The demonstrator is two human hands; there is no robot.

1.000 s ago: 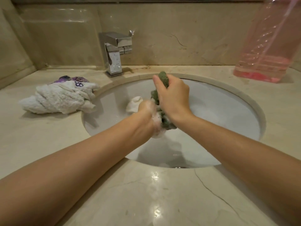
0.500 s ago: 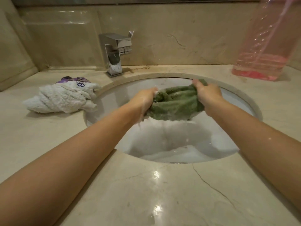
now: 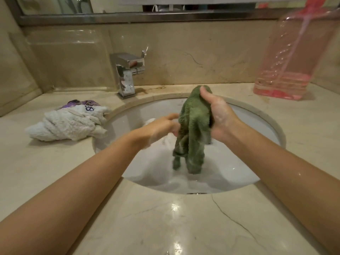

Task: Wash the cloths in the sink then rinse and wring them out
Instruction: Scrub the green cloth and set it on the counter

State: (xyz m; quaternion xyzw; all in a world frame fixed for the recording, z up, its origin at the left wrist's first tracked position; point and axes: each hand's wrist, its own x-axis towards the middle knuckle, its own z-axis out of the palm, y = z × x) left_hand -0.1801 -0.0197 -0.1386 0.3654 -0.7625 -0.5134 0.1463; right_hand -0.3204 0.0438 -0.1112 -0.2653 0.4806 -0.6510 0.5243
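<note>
Green cloth (image 3: pixel 193 129) now hangs from gripping right hand (image 3: pixel 219 116); left hand (image 3: pixel 161 128) spread, touching it.

I have one wide-angle view, from the head, looking forward and down, close over the sink (image 3: pixel 276 129) set in the counter (image 3: pixel 184 223). It faces the back wall, with the tap (image 3: pixel 127 76) ahead and a mirror edge (image 3: pixel 128 15) along the top.
</note>
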